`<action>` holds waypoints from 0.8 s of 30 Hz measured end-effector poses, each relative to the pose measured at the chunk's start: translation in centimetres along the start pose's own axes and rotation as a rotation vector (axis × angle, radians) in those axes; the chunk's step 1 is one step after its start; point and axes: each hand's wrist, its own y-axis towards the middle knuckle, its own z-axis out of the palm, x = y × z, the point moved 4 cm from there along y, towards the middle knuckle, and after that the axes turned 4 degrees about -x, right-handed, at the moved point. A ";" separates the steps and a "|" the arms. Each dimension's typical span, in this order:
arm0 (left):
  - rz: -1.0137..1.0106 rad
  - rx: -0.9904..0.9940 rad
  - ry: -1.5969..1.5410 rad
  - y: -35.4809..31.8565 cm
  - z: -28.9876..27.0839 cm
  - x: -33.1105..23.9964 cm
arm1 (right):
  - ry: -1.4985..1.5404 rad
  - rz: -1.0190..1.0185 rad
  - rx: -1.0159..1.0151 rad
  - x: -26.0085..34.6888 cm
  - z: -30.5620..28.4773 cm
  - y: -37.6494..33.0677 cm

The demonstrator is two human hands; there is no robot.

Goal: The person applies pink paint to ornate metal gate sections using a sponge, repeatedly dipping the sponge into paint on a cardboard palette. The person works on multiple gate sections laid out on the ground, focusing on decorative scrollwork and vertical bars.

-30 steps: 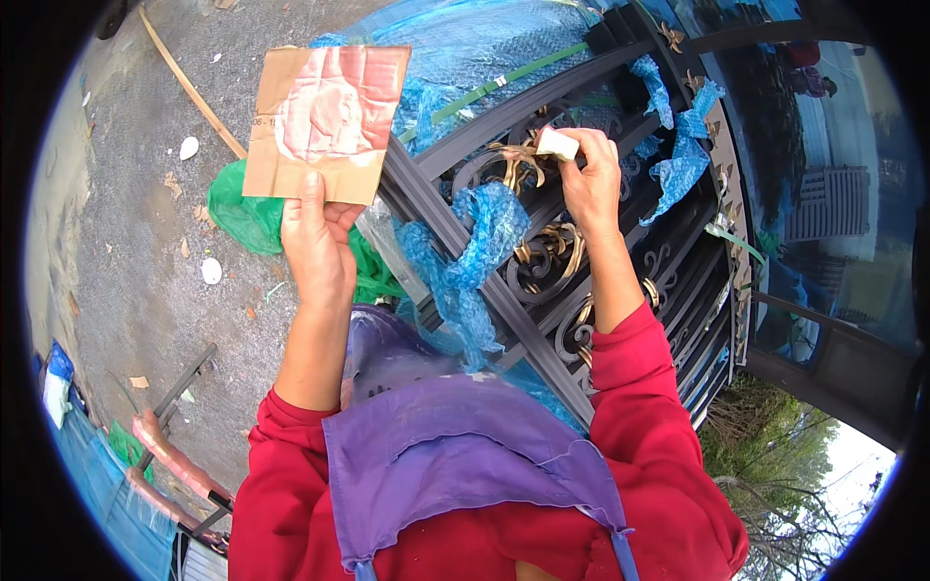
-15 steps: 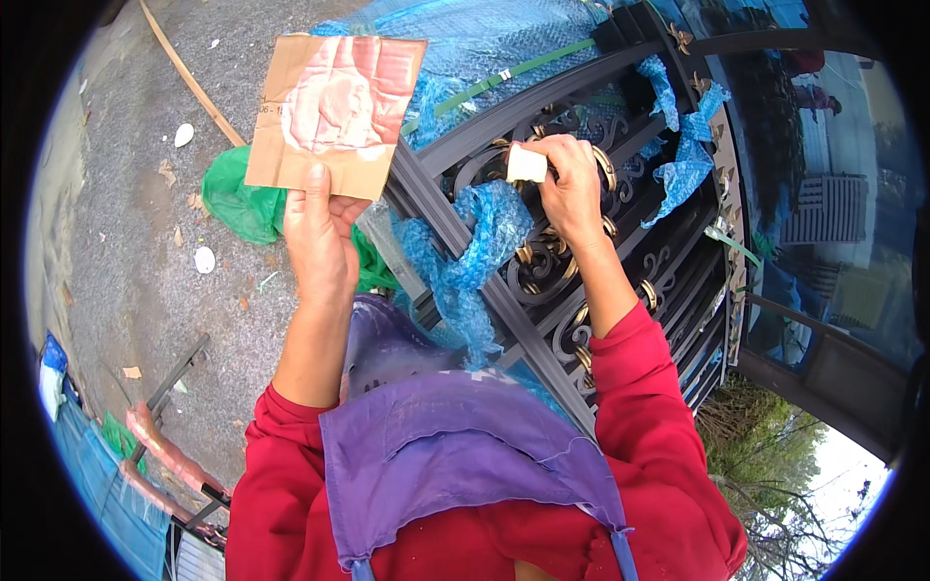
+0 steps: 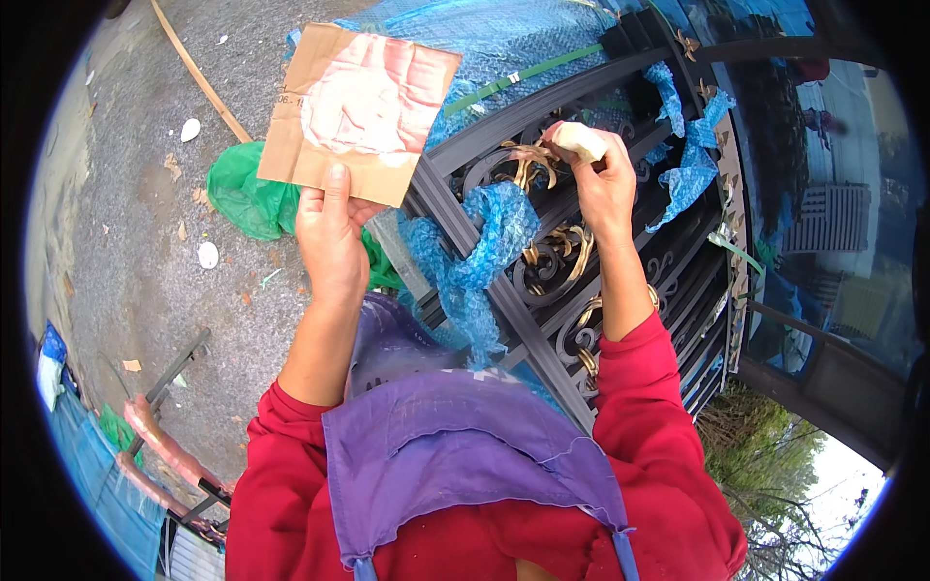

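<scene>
My left hand [image 3: 334, 232] holds a piece of brown cardboard [image 3: 281, 145] by its lower edge, thumb on top. A patch of whitish-pink paste or paint [image 3: 354, 107] is smeared over the cardboard's face. Pinched in my right hand [image 3: 603, 189] is a small cream-coloured sponge [image 3: 580, 141], with a pinkish smear at its left end. This hand is over a dark metal gate [image 3: 538, 334] with scrollwork and gold-coloured leaf ornaments [image 3: 533, 160]. Whether the sponge touches the metal, I cannot tell. Blue bubble wrap [image 3: 499, 228] is wound round a bar of the gate.
Green plastic [image 3: 247, 194] lies on the grey ground behind my left hand. A long wooden strip [image 3: 199, 73] lies at the far left. More blue wrap [image 3: 688, 179] hangs at the gate's right side, beside a dark glass pane [image 3: 823, 203]. Pink-wrapped bars [image 3: 165, 441] are at lower left.
My right hand has moved right and slightly up with the sponge, which is now turned. The cardboard in my left hand has shifted right and tilted a little.
</scene>
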 end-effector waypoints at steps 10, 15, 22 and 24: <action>-0.022 0.145 0.235 -3.4 3.2 1.9 | 0.513 0.188 -0.039 8.0 0.1 -2.5; -0.020 0.177 0.257 -3.8 3.9 2.2 | 0.265 0.061 -0.066 9.5 0.7 -2.2; 0.007 0.177 0.268 -4.3 4.1 2.1 | 0.002 -0.019 0.056 9.6 1.7 -3.3; 0.001 0.184 0.289 -4.3 3.9 2.0 | -0.069 -0.050 0.037 9.3 0.8 -3.0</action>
